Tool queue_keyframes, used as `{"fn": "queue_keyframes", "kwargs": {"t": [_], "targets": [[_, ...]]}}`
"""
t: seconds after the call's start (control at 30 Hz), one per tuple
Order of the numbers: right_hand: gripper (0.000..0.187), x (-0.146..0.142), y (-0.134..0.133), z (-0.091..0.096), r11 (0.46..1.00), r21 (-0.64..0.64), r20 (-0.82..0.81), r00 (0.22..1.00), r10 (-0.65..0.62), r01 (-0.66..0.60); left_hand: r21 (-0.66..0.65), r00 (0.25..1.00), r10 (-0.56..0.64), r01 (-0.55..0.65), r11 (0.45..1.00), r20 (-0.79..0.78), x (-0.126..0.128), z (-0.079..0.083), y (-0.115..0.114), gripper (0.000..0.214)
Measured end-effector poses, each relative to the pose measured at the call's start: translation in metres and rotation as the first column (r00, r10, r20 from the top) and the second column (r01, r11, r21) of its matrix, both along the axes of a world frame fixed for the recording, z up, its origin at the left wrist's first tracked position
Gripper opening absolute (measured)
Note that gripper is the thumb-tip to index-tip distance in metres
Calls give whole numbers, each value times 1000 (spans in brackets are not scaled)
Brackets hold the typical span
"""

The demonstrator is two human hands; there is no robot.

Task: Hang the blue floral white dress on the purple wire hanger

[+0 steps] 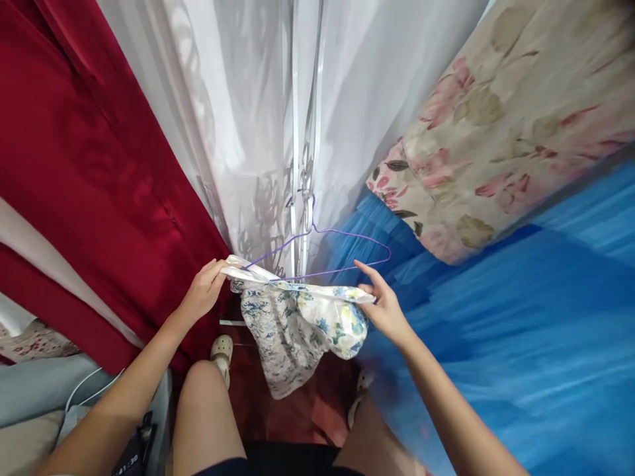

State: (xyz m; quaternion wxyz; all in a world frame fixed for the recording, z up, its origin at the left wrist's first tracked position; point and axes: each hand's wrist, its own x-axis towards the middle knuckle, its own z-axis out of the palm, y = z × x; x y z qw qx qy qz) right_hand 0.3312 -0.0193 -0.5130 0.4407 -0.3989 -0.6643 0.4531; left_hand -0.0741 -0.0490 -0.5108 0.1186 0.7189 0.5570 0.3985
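Observation:
A white garment with a blue and yellow flower print (292,327) hangs folded over the lower bar of a thin purple wire hanger (342,246). The hanger's hook is caught high up in front of a white sheer curtain (258,119). My left hand (202,291) pinches the garment's left end at the hanger's left corner. My right hand (381,305) holds the garment's right end between thumb and fingers, its forefinger stretched toward the hanger's right corner.
A dark red curtain (84,172) hangs at the left. A bed with a blue cover (520,344) and a flowered blanket (501,139) fills the right. My bare knees and pale sandals (221,350) show above a red-brown floor. Grey cushions and a white cable lie at lower left.

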Motion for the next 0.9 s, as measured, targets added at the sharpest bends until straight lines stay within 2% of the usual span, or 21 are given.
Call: {"fn": "queue_keyframes", "kwargs": {"t": [0.1, 0.2, 0.3, 0.37, 0.47, 0.6, 0.67, 0.77, 0.83, 0.9], "targets": [[81, 10, 4, -9, 991, 21, -63, 990, -129, 131, -94, 972, 2, 20, 995, 237, 24, 8, 5, 29], [89, 26, -4, -20, 973, 49, -110, 969, -219, 226, -165, 887, -42, 132, 977, 461, 42, 13, -1, 31], [95, 42, -7, -29, 958, 63, -91, 957, -275, 281, -199, 811, -64, 218, 955, 581, 58, 17, -10, 32], [98, 52, -1, -32, 952, 70, -71, 953, -294, 299, -212, 782, -72, 256, 943, 620, 68, 19, -15, 33], [100, 61, 21, -32, 939, 113, -53, 945, -321, 325, -209, 734, -59, 268, 941, 677, 81, 16, -14, 37], [102, 62, 71, -25, 921, 160, -67, 935, -349, 355, -190, 695, -32, 239, 952, 718, 85, 10, -2, 52], [100, 61, 96, -19, 941, 161, -61, 955, -291, 297, -220, 709, -19, 245, 944, 705, 84, 7, 4, 44], [84, 62, 121, -13, 966, 160, 52, 976, -212, 201, -282, 742, -29, 290, 915, 670, 80, -1, 4, 27], [70, 64, 122, -13, 967, 190, 169, 965, -201, 168, -297, 746, -29, 300, 906, 665, 76, -7, 1, 31], [55, 67, 114, -14, 961, 237, 280, 937, -208, 143, -275, 723, -3, 267, 924, 691, 70, -6, 0, 37]]}}
